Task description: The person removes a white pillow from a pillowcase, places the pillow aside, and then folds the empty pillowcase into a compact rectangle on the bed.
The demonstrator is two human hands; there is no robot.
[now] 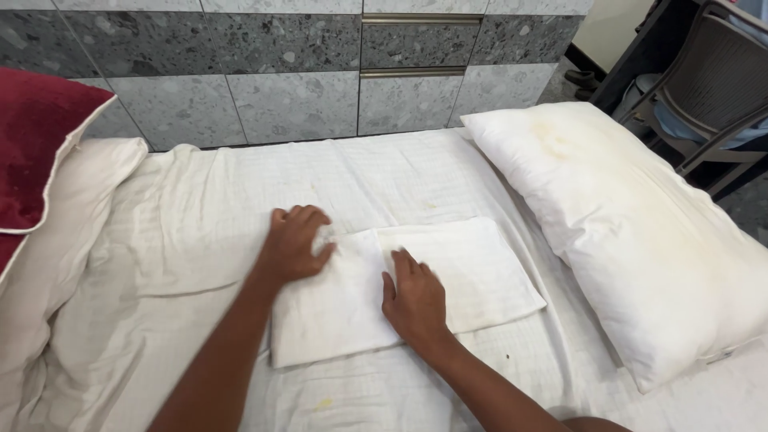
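A folded white cloth (472,272) lies flat on the white bed sheet (200,216) in the middle of the view. My left hand (294,242) rests on the cloth's upper left corner, fingers bent and pressing down on it. My right hand (414,298) lies flat on the middle of the cloth, fingers together and pointing away from me. Neither hand grips anything.
A large white pillow (640,240) with yellowish stains lies at the right. A red cushion (32,144) and a cream duvet (56,264) sit at the left. A grey speckled headboard wall (280,64) runs along the back. A dark chair (704,88) stands at the far right.
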